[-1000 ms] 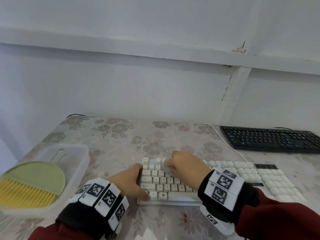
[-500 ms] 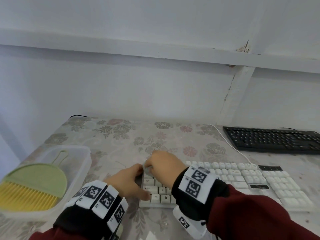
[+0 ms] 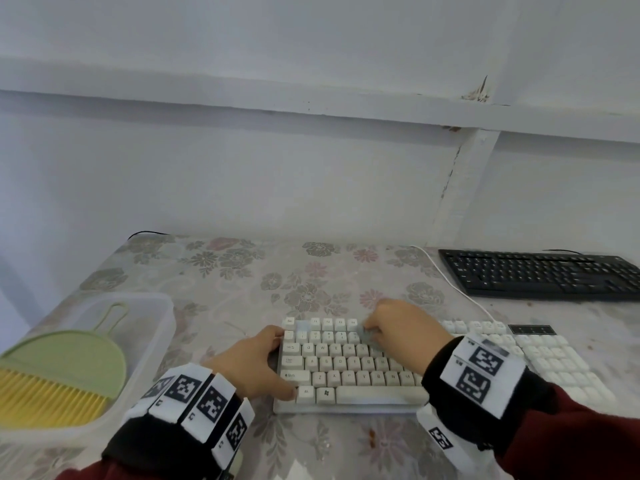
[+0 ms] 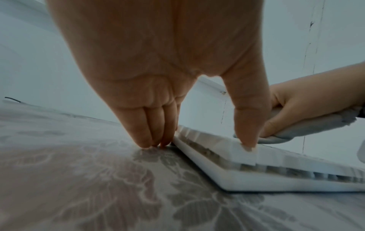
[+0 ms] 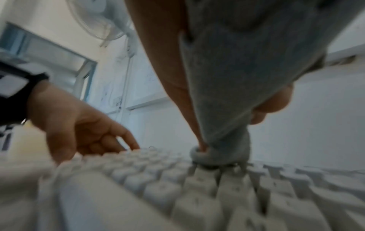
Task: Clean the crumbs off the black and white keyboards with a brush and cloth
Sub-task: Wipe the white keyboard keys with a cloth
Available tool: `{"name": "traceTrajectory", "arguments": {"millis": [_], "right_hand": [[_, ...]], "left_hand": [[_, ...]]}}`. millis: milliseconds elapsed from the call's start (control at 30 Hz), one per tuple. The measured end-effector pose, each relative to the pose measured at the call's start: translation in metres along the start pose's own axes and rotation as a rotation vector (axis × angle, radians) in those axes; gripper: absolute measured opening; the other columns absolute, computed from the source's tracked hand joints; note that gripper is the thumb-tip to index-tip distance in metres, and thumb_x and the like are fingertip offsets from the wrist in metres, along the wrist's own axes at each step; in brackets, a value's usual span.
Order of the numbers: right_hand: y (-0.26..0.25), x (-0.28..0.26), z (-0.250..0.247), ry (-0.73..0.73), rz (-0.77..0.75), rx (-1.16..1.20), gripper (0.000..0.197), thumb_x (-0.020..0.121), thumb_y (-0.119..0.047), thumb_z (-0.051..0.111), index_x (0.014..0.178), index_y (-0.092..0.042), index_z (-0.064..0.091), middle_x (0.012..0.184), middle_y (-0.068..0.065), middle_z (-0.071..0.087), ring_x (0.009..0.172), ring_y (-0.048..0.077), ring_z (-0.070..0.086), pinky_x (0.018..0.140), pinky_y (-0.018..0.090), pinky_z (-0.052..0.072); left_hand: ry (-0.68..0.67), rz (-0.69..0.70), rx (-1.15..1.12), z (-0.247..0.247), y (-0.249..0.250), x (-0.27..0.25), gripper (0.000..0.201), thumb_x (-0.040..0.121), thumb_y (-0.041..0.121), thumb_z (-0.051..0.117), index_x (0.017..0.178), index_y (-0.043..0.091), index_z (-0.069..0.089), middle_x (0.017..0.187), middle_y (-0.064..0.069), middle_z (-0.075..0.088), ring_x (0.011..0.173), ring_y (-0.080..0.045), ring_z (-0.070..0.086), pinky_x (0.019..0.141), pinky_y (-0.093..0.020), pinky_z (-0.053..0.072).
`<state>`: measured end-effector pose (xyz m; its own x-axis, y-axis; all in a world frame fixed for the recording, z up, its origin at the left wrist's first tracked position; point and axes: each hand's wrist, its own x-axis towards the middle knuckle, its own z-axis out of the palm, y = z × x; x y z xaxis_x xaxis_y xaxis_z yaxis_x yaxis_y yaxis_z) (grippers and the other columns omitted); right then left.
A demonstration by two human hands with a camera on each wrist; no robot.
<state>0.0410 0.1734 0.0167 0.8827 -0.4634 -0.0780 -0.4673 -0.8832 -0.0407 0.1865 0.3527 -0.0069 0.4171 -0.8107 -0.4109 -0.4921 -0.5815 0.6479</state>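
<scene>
Right hand [image 3: 398,327] grips grey cloth [image 5: 233,96], pressed on far rows of white keyboard [image 3: 349,368]; it has slid right since half a second ago. Left hand [image 3: 252,362], fingers straight, braces keyboard's left edge, thumb on near-left key. Black keyboard [image 3: 540,275] far right, well apart. Brush [image 3: 52,379] in tub [image 3: 152,306] left; bare tablecloth [image 3: 225,282] beyond.

A pale, bluish-white wall [image 3: 242,174] fills the upper half of the head view, crossed by a horizontal ledge [image 3: 311,98] with chipped paint toward the upper right. A white vertical post [image 3: 460,188] drops from it at the right. Below, the counter [image 3: 225,271] wears a floral cloth in muted grey and pink. In the right wrist view a white fan [image 5: 98,20] hangs at the upper left, above a pale-framed window [image 5: 59,57]. The light is soft and even.
</scene>
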Motion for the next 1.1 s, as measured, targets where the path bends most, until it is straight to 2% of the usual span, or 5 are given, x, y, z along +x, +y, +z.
{"name": "traceTrajectory", "arguments": {"millis": [200, 400, 600, 800, 1100], "right_hand": [[0.014, -0.005, -0.017, 0.029, 0.025, 0.150, 0.038, 0.089, -0.009, 0.047, 0.052, -0.009, 0.042, 0.056, 0.000, 0.031, 0.058, 0.019, 0.038, 0.055, 0.019, 0.036], [0.028, -0.024, 0.010, 0.096, -0.041, 0.001, 0.024, 0.098, -0.017, 0.041, 0.102, -0.020, 0.064, 0.076, -0.008, 0.035, 0.076, 0.014, 0.044, 0.054, 0.014, 0.025], [0.061, -0.039, 0.005, 0.043, 0.078, -0.083, 0.023, 0.096, -0.017, 0.040, 0.096, -0.020, 0.063, 0.071, -0.014, 0.026, 0.067, 0.009, 0.039, 0.050, 0.015, 0.019], [0.059, -0.029, -0.010, -0.030, 0.225, -0.017, 0.040, 0.094, -0.015, 0.042, 0.054, -0.017, 0.038, 0.066, -0.008, 0.036, 0.053, 0.005, 0.036, 0.050, 0.013, 0.025], [0.001, -0.018, 0.004, 0.070, -0.059, 0.094, 0.024, 0.093, -0.010, 0.041, 0.078, -0.014, 0.059, 0.070, -0.009, 0.028, 0.070, 0.017, 0.043, 0.050, 0.018, 0.025]], "left_hand": [[-0.004, 0.018, 0.033, 0.000, 0.002, -0.002, 0.081, 0.070, 0.030, 0.074, 0.137, 0.031, 0.028, 0.122, 0.020, 0.054, 0.107, -0.001, 0.054, 0.089, -0.016, 0.043], [-0.008, 0.010, 0.014, -0.001, 0.000, -0.002, 0.083, 0.069, 0.030, 0.076, 0.137, 0.030, 0.028, 0.119, 0.021, 0.052, 0.109, -0.001, 0.052, 0.091, -0.017, 0.041], [-0.024, 0.029, 0.044, -0.002, 0.002, -0.003, 0.084, 0.071, 0.032, 0.075, 0.139, 0.030, 0.026, 0.128, 0.020, 0.051, 0.111, 0.000, 0.052, 0.089, -0.015, 0.040], [-0.034, 0.024, 0.065, -0.001, 0.003, -0.003, 0.090, 0.066, 0.038, 0.079, 0.138, 0.031, 0.026, 0.125, 0.021, 0.053, 0.110, 0.000, 0.053, 0.097, -0.021, 0.042], [-0.017, 0.025, 0.077, 0.000, 0.003, -0.003, 0.088, 0.066, 0.037, 0.079, 0.136, 0.032, 0.027, 0.125, 0.020, 0.053, 0.109, -0.001, 0.054, 0.097, -0.022, 0.043]]}}
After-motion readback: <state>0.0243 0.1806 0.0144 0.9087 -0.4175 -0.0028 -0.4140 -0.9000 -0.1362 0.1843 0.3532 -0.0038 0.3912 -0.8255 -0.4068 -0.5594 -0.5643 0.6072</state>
